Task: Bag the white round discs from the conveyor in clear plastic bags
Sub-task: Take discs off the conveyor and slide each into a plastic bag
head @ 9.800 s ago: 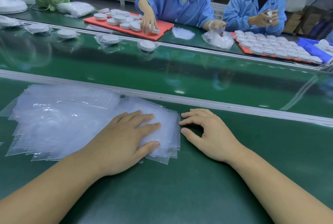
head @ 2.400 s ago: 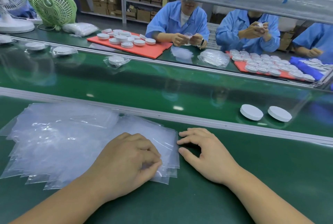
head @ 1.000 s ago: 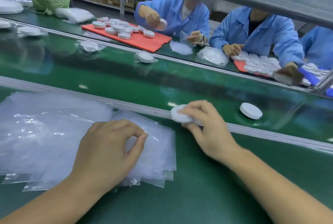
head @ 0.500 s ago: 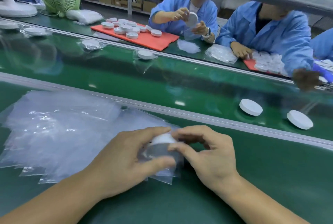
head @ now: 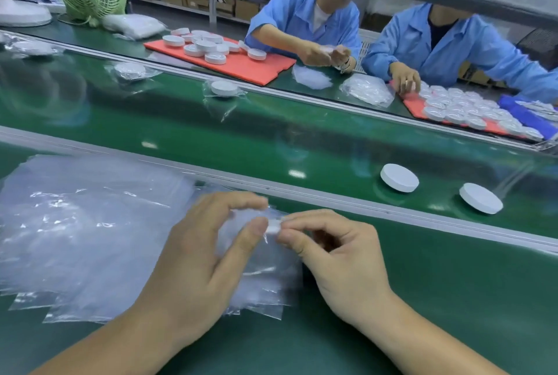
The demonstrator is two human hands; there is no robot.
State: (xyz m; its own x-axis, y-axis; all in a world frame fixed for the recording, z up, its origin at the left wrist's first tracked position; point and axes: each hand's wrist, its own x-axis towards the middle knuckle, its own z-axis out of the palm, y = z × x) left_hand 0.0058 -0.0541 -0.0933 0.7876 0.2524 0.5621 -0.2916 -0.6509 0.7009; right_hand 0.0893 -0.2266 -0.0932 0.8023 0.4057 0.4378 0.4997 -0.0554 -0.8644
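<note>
Left grip (head: 196,269) pinches a clear bag (head: 241,217) above the bag stack (head: 90,223); right grip (head: 341,260) pinches a white disc (head: 273,226) partly into it.

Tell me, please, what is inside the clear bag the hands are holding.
A white disc, only its edge showing at the mouth of the bag; the left hand and right hand cover the rest.

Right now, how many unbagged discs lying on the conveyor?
2. First disc on the belt, right side; second disc just right of it. Others may be out of frame.
</note>
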